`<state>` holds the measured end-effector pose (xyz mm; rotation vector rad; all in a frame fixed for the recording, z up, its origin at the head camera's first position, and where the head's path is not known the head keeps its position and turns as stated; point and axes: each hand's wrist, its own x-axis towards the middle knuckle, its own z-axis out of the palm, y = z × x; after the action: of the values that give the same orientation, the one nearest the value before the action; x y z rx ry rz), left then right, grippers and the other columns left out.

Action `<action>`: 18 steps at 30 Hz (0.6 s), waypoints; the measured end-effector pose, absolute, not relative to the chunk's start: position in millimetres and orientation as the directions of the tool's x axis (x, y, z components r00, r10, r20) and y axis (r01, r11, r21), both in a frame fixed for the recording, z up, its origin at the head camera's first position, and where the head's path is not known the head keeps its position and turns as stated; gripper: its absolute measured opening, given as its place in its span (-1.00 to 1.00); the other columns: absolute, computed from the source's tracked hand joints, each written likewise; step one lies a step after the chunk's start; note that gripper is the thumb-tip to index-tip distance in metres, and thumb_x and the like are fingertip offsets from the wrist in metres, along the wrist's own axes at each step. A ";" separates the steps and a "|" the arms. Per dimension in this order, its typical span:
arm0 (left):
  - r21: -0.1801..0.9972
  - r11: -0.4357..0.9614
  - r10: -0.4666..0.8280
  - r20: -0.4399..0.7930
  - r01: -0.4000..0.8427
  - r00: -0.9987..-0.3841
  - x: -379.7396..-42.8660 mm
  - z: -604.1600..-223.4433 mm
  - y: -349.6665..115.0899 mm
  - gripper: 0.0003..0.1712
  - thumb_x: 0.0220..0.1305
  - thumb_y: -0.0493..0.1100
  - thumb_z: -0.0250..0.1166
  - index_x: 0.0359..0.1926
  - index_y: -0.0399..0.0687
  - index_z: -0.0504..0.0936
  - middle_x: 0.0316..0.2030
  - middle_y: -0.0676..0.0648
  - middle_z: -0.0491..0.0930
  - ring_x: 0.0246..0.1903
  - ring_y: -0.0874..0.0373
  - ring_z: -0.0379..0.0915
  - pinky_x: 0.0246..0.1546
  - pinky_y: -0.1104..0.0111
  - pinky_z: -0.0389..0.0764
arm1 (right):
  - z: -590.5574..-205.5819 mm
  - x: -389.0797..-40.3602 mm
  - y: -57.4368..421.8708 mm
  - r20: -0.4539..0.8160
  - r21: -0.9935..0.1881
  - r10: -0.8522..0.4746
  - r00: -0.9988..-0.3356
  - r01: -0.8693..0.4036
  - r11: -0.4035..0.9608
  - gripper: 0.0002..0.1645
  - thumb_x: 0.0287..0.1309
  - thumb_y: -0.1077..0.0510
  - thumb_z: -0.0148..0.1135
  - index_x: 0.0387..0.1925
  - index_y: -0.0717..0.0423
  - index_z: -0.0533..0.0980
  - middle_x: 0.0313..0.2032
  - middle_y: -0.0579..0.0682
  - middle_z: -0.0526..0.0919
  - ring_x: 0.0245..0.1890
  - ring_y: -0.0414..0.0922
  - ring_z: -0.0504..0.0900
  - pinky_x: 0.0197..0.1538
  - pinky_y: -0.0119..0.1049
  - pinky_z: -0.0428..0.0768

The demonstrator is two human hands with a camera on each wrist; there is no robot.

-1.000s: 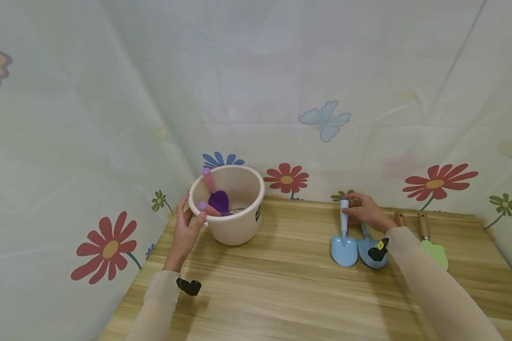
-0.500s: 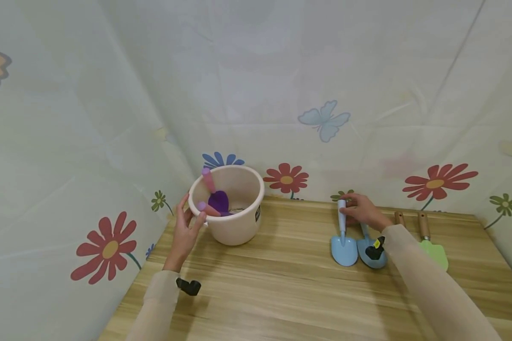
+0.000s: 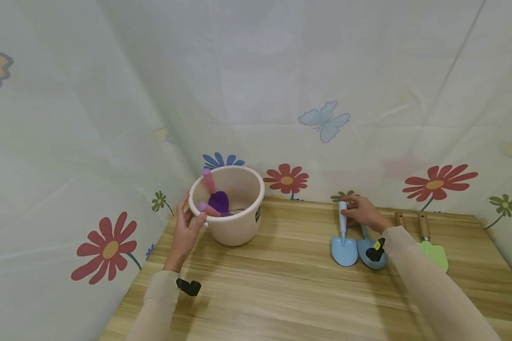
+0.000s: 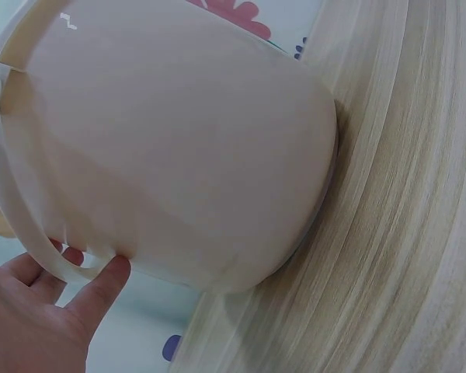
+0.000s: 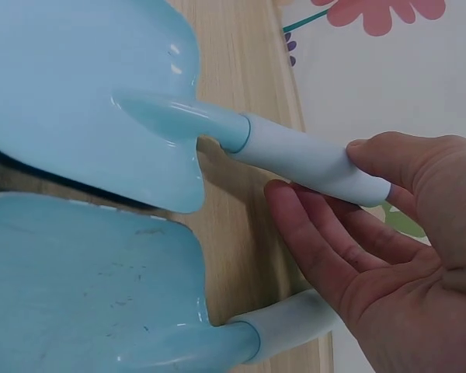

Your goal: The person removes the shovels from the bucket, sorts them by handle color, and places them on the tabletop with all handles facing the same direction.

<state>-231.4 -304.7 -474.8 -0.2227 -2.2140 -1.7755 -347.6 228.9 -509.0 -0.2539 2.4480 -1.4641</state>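
Note:
At the left, a cream bucket [image 3: 234, 232] stands upright on the table. My left hand [image 3: 187, 234] grips its left side near the rim, the thumb pressed on the outer wall beside the bucket's handle band [image 4: 19, 186]. Two purple trowels [image 3: 219, 201] with pink handles lean inside. My right hand [image 3: 365, 211] pinches the pale handle of a light blue trowel [image 3: 344, 251] between thumb and fingers. That handle slopes up from the blade, which stays low at the table. Right beside it, under the hand, lies a second blue trowel [image 5: 93, 280] with a pale handle.
Right of the blue trowels, a green trowel [image 3: 436, 253] with a wooden handle lies on the wood-grain table [image 3: 281, 284]. Another wooden handle [image 3: 399, 219] shows next to it, the rest behind the right sleeve. A flower-printed curtain [image 3: 260, 94] rises behind and at the left.
My right hand and the blue trowel's handle have shifted very slightly left. The left hand and the bucket have kept their place.

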 end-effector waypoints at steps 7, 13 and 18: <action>0.924 0.245 -0.058 0.316 0.294 -0.947 -224.4 -463.5 -300.3 -0.08 0.50 -0.16 0.21 0.64 -0.07 -0.14 0.53 -0.39 0.10 0.48 -0.20 0.13 0.15 0.49 0.48 | -510.4 -344.2 227.1 -0.147 -0.892 -0.299 -0.943 -0.005 0.452 -0.31 0.44 0.33 0.17 0.47 0.41 0.18 0.23 0.59 0.39 -0.04 0.20 0.69 -0.07 0.05 0.72; 0.927 0.231 -0.074 0.320 0.296 -0.945 -236.6 -483.2 -308.7 -0.08 0.50 -0.14 0.23 0.65 0.14 -0.12 0.54 -0.27 0.14 0.48 -0.08 0.15 0.16 0.49 0.47 | -511.4 -342.4 225.7 -0.145 -0.893 -0.317 -0.937 -0.013 0.449 -0.31 0.42 0.35 0.18 0.46 0.44 0.17 0.17 0.58 0.44 -0.07 0.19 0.69 -0.07 0.08 0.72; 0.918 0.246 -0.078 0.337 0.310 -0.938 -241.2 -491.9 -311.8 -0.10 0.51 -0.09 0.23 0.64 0.31 -0.11 0.54 -0.21 0.17 0.47 -0.01 0.18 0.17 0.49 0.47 | -511.6 -342.1 224.1 -0.152 -0.890 -0.309 -0.939 -0.006 0.455 -0.31 0.42 0.35 0.19 0.46 0.42 0.18 0.14 0.55 0.46 -0.11 0.15 0.70 -0.08 0.05 0.73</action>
<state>-241.2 -311.8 -491.9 -0.2146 -2.2098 -1.7421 -342.1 224.1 -511.6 -0.2697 2.4164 -1.4767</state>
